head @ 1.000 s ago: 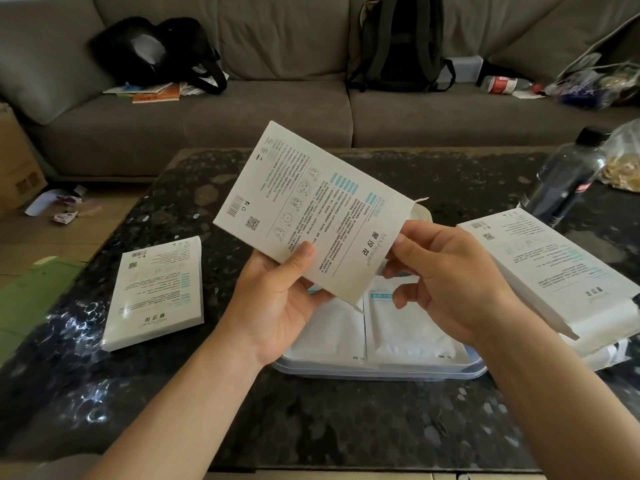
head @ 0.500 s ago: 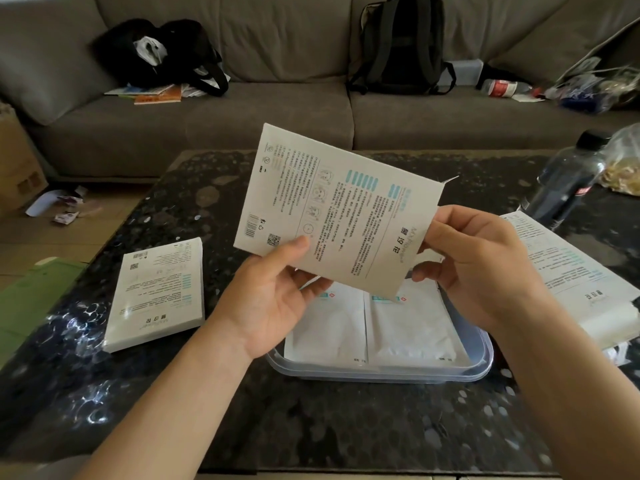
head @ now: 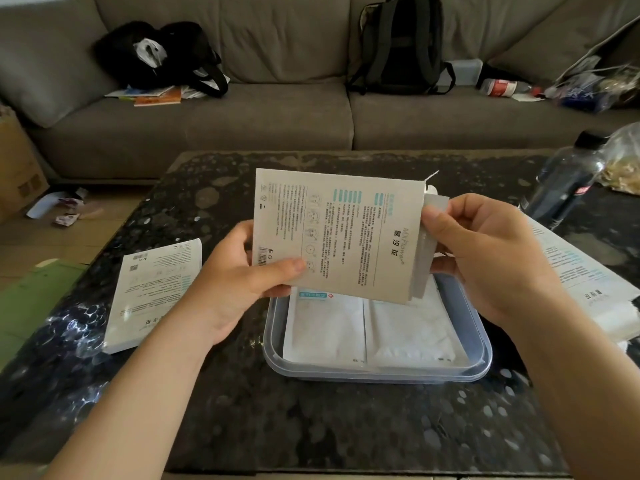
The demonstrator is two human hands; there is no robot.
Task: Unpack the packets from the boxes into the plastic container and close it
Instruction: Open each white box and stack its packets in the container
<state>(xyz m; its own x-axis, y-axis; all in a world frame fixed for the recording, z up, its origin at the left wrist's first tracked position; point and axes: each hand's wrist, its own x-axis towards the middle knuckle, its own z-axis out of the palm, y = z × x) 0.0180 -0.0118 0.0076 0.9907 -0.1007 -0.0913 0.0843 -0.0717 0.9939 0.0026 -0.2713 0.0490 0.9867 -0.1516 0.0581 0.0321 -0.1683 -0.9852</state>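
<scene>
I hold a flat white printed box [head: 349, 233] upright above the clear plastic container [head: 485, 348]. My left hand [head: 249, 275] grips its lower left corner, thumb on the front. My right hand [head: 485, 251] pinches the grey flap at its open right end. Two white packets [head: 374, 330] lie side by side inside the container. A second box [head: 152, 292] lies flat on the table to the left. A third box [head: 581, 282] lies to the right, partly hidden by my right arm.
The dark speckled table [head: 311, 420] carries a dark bottle [head: 568, 178] and a plastic bag [head: 623, 161] at the far right. Behind it is a grey sofa [head: 277, 119] with a backpack and bags. A green sheet [head: 31, 306] lies on the floor, left.
The held box has turned from a tilt to nearly level and upright. My right hand has pulled the end flap open. The view has shifted, showing more of the container.
</scene>
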